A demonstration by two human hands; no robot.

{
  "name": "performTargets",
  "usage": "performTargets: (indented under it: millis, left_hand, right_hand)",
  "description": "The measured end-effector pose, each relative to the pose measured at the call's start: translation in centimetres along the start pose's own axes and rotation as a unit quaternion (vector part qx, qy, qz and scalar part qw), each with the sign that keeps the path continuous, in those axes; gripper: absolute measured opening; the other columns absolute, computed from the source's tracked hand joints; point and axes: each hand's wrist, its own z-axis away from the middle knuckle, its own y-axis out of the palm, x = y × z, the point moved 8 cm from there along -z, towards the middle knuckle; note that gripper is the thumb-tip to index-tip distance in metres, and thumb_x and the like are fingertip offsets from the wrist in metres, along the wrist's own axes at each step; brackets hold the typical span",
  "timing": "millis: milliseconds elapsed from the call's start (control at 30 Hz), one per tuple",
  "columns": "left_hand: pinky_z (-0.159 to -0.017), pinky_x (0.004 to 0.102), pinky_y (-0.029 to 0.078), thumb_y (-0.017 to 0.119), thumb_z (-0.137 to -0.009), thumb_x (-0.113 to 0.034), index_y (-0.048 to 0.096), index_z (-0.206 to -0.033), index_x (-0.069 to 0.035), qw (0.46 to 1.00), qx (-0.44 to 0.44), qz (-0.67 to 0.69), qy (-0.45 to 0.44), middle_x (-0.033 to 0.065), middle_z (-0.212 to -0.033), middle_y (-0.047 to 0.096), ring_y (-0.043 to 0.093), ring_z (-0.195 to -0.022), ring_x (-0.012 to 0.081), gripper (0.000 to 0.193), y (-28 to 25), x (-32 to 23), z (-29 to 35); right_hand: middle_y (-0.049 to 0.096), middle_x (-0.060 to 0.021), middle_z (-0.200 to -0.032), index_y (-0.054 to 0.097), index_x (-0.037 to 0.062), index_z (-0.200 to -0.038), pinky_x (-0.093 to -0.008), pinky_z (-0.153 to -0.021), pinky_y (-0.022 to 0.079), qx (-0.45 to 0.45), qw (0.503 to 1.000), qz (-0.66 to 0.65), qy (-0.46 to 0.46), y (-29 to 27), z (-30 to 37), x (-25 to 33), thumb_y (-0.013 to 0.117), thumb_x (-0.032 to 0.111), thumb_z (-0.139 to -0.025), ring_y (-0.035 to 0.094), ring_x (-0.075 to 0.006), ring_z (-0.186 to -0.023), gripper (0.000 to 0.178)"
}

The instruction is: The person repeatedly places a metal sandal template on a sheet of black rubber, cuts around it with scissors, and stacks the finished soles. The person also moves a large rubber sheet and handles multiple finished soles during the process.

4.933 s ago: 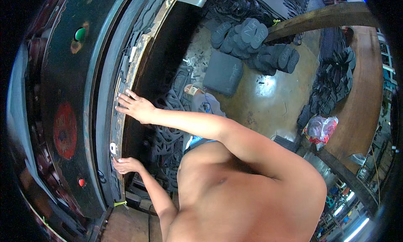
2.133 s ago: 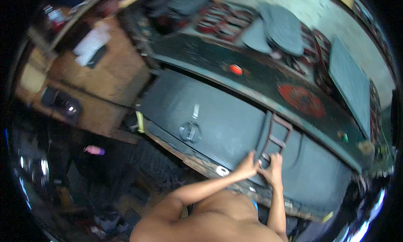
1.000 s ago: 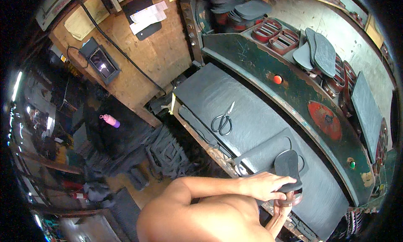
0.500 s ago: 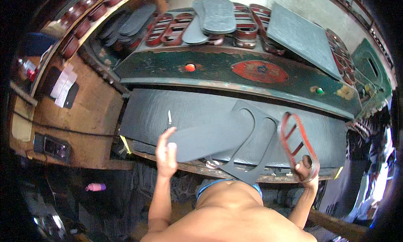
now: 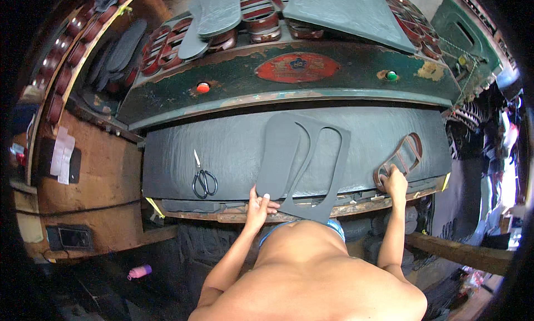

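Note:
My left hand (image 5: 260, 209) pinches the near end of a grey sole-shaped piece (image 5: 278, 154), thumb on top and fingers partly hidden beneath. That piece lies lengthwise over the left part of a grey foam-like sheet (image 5: 309, 192) with sole-shaped cut-outs. At the right of the dark work surface, my right hand (image 5: 395, 182) grips the near end of a reddish-brown sole-shaped cutting die (image 5: 408, 157) with crossbars. The die is tilted to the right, and its far end reaches over the surface. Black-handled scissors (image 5: 202, 179) lie left of my left hand, their blades pointing away.
Behind the dark work surface (image 5: 356, 121) stands a green machine beam (image 5: 233, 95) with a red button (image 5: 203, 87) and a green button (image 5: 391, 75). More dies (image 5: 260, 12), grey soles (image 5: 218, 12) and a grey slab (image 5: 347, 15) rest above it. A wooden board (image 5: 103, 154) is at left.
My left hand has swung the grey sole piece rightward, from slanting to lengthwise over the sheet. My right hand has moved the die farther away and tilted it rightward. The scissors are now fully uncovered.

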Motion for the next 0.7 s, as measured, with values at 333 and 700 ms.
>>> performTargets:
  millis: [333, 700]
  left_hand:
    - [-0.066, 0.0291, 0.058, 0.06, -0.102, -0.019, 0.025, -0.152, 0.003, 0.991, 0.053, 0.093, 0.085, 0.013, -0.105, 0.067, 0.07, -0.075, 0.018, 0.064, -2.3, -10.8, -0.5]
    - [-0.06, 0.0348, 0.057, 0.062, -0.093, -0.025, 0.028, -0.151, -0.001, 0.91, 0.025, 0.125, 0.394, 0.0158, -0.128, 0.059, 0.066, -0.099, 0.0251, 0.071, -1.5, -28.7, 4.7]
  right_hand:
    - [0.065, -0.0263, -0.11, 0.058, 0.0017, -0.122, -0.0505, -0.094, 0.049, -0.104, 0.989, -0.1, -0.009, -1.3, 3.2, 2.7, 0.078, 0.026, -0.085, 0.063, -0.0433, -0.109, 0.048]
    - [0.062, -0.0204, -0.105, 0.059, 0.0016, -0.126, -0.047, -0.085, 0.052, -0.029, 0.961, -0.267, -0.072, 1.0, 7.1, 11.9, 0.08, 0.025, -0.085, 0.064, -0.0376, -0.096, 0.051]
